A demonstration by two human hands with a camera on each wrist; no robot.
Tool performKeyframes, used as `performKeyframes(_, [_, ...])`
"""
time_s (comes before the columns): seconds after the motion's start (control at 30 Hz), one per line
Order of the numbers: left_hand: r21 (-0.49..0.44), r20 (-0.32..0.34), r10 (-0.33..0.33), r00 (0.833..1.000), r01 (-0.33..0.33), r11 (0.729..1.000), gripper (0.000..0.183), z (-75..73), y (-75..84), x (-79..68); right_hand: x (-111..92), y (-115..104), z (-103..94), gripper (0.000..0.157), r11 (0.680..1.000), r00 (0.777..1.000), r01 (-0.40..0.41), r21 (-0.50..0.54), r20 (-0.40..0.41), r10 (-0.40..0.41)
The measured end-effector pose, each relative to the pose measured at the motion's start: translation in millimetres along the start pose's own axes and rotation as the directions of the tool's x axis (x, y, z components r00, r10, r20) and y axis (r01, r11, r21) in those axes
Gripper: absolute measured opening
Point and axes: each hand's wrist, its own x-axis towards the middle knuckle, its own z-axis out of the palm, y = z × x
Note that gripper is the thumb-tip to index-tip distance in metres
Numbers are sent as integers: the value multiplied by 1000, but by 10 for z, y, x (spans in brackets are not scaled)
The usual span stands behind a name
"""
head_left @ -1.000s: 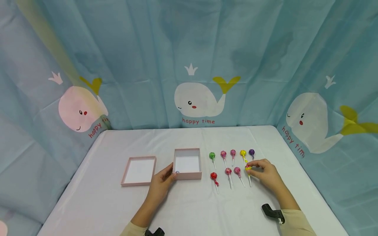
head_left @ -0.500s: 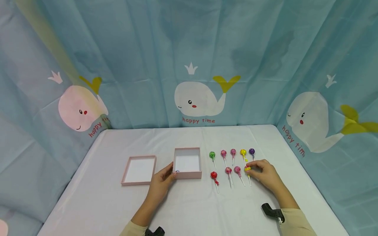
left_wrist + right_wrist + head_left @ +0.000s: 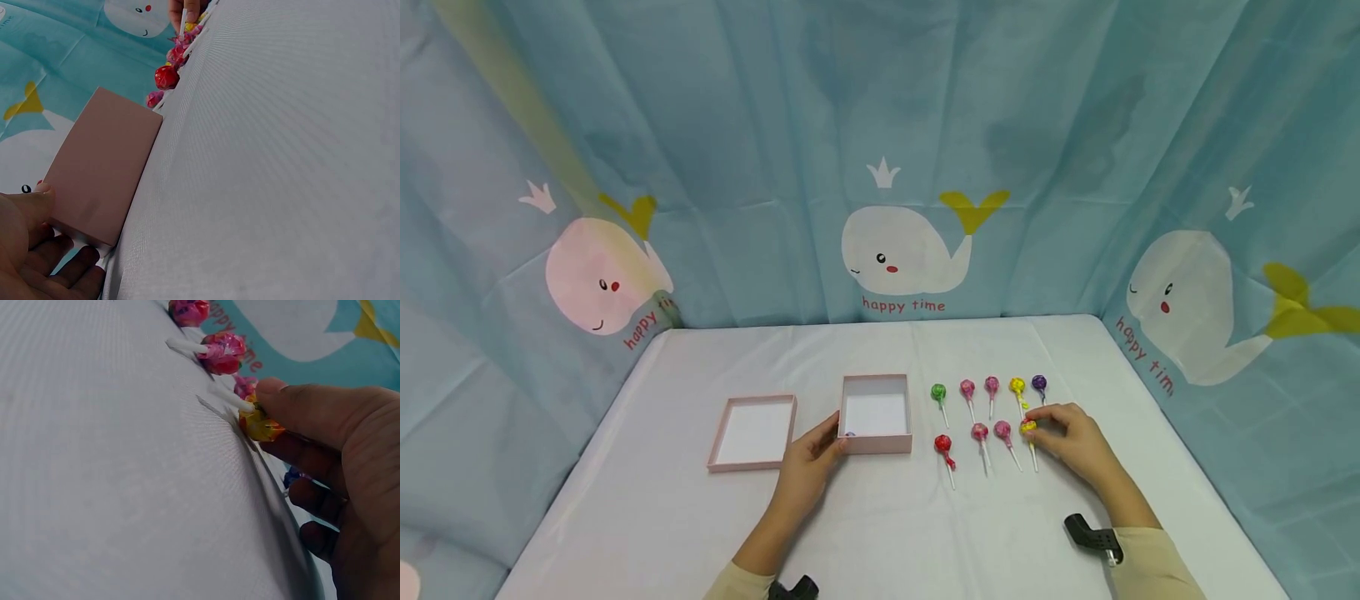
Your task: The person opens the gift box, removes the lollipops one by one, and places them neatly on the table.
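Note:
In the head view, my left hand [image 3: 807,468] grips the left front corner of an open pink box [image 3: 876,445] with a white inside. Its thumb lies on the front wall, as the left wrist view shows, with the fingers at the side. A small bluish bit [image 3: 850,434] shows in the box's near left corner. At the right end of the front row of lollipops, my right hand [image 3: 1075,443] pinches a yellow-and-red lollipop [image 3: 261,425] by its wrapped head between thumb and forefinger. The stick points toward the table's front, and the other fingers are loosely curled.
Left of the box lies its shallow pink lid [image 3: 752,429], inside up. More lollipops lie in two rows on the white table: green [image 3: 938,392], red [image 3: 943,444], several pink [image 3: 980,432], yellow [image 3: 1017,385] and purple [image 3: 1039,383]. Blue whale-print curtains [image 3: 737,250] surround the table.
Almost nothing differs. The head of the yellow-and-red lollipop has shifted very slightly left under my right fingers; my left hand and the box stay in place.

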Motion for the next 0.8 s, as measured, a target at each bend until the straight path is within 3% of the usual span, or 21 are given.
performKeyframes(0.5, [5,-8,-32,999,32,999,56,10,25,-1,36,-176,-71,33,999,1000,-12,34,-4,12])
performKeyframes(0.8, [-25,17,-39,999,39,999,55,-1,354,-63,152,-477,-189,32,995,995,90,48,-49,-88])
